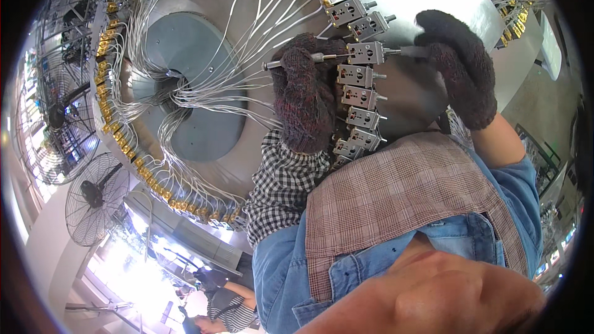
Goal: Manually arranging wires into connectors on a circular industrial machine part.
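My left hand (303,99), in a dark knitted glove, is closed around a slim metal screwdriver (318,57). Its thin tip points right and reaches the left end of a small silver switch-like box (366,54) with a threaded shaft. On the other side of that box, my right hand (461,65), gloved alike, closes its fingertips around a blurred grey tool (414,52) lined up with the shaft. More such boxes (355,75) stand in a curved row above and below. Thin white wires (216,89) run to the row from the left.
A large round metal table (260,25) carries the boxes, with a grey disc (204,136) and a wire-filled hole at its middle. Brass-coloured parts (145,176) line its left rim. A standing fan (93,195) is at left; another person (226,300) works at lower left.
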### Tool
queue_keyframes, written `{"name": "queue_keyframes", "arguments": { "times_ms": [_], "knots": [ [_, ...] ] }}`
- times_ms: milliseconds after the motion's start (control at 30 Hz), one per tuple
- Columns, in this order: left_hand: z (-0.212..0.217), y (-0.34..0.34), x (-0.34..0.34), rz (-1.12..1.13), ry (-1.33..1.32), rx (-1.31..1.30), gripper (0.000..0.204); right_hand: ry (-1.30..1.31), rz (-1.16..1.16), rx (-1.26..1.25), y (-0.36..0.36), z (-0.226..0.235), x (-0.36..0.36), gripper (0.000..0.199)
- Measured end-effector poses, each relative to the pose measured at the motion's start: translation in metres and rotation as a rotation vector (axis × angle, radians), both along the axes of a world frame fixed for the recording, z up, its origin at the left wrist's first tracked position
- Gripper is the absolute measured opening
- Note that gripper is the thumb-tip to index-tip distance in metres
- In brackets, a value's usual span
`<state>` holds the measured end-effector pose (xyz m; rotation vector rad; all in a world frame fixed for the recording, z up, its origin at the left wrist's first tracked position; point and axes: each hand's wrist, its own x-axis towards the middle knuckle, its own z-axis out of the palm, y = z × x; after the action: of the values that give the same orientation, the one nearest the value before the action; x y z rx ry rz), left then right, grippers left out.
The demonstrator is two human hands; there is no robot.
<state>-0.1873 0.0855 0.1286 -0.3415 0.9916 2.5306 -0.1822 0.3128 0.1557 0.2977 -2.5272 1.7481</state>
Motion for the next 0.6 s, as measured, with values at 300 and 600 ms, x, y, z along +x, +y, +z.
{"name": "queue_keyframes", "arguments": {
  "times_ms": [300,600],
  "knots": [
    [-0.0094,0.0014,0.0028,0.110,0.016,-0.095,0.038,-0.039,0.029,0.191,0.0056,0.0012,-0.0004,0.031],
    [-0.0115,0.0002,0.0027,0.060,0.075,-0.007,0.038,-0.114,-0.016,0.024,0.0026,0.0027,0.0020,0.031]
  ]
}}
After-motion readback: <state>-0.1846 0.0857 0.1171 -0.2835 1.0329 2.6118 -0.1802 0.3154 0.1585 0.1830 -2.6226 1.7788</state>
